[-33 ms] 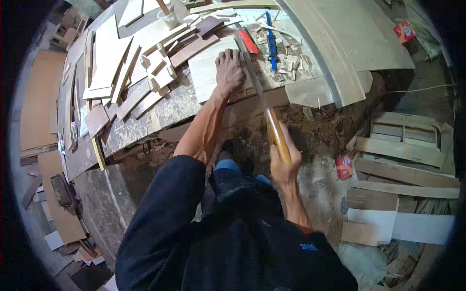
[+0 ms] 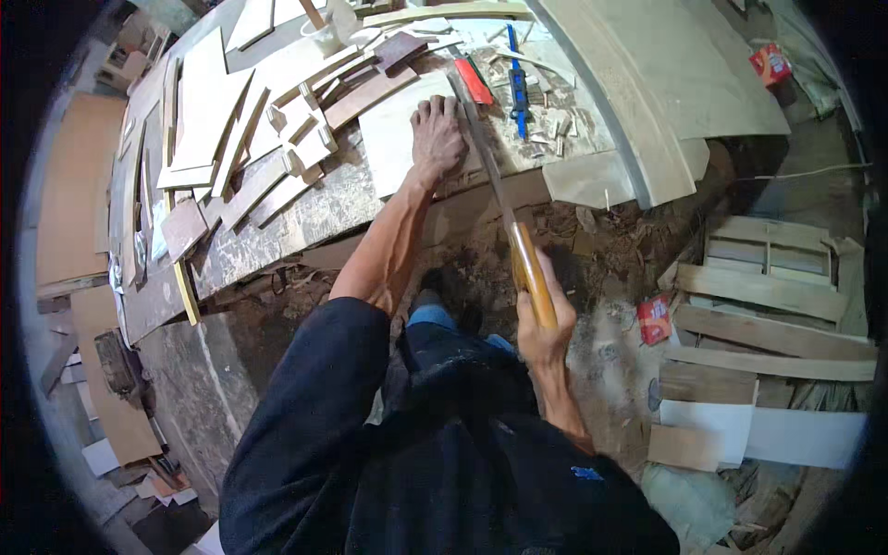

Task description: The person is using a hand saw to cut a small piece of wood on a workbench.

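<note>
The left hand (image 2: 437,139) lies flat on a board (image 2: 393,139) on the workbench (image 2: 305,217). The saw (image 2: 490,176) runs along the board's right edge, its handle in the right hand (image 2: 541,324) before the bench. Offcuts (image 2: 250,157) lie left.

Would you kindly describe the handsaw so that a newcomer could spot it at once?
Start at the long cluttered wooden workbench and find the pale flat board pinned under the left hand. Along that board's right edge runs the handsaw, its yellow-brown wooden handle gripped by the right hand. Unlike the scattered offcuts, it has a long thin metal blade.
</note>
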Motion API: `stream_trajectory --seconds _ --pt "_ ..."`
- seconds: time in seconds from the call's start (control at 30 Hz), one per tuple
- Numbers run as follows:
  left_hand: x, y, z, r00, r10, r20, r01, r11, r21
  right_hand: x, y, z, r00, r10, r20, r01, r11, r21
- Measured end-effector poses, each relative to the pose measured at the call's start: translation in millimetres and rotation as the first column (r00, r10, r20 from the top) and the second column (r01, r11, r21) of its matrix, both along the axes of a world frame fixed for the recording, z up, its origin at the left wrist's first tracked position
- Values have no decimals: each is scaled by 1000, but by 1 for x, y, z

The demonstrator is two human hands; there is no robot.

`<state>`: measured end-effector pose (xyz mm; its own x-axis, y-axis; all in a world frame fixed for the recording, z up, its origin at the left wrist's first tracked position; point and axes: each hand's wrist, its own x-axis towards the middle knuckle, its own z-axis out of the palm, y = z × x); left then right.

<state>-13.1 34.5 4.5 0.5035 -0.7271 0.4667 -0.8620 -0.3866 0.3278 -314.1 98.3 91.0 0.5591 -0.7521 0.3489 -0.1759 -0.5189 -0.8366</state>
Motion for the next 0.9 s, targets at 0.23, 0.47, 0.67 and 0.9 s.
stream_trajectory --seconds 0.23,0.47,0.67,0.9 --pt "-2 -9 0 999 -47 -27 47 999 -1 60 -37 -4 1000 19 -1 -19 997 68" --pt "2 -5 -5 996 17 -88 -9 996 94 7 -11 -7 999 39 1 -39 999 29" --pt "3 -8 -2 1000 -22 4 22 1000 -3 19 -15 -6 999 19 -33 -17 998 61" --pt "-1 -6 5 999 -19 -49 20 1000 17 75 -50 -14 995 35 -96 -27 996 84"
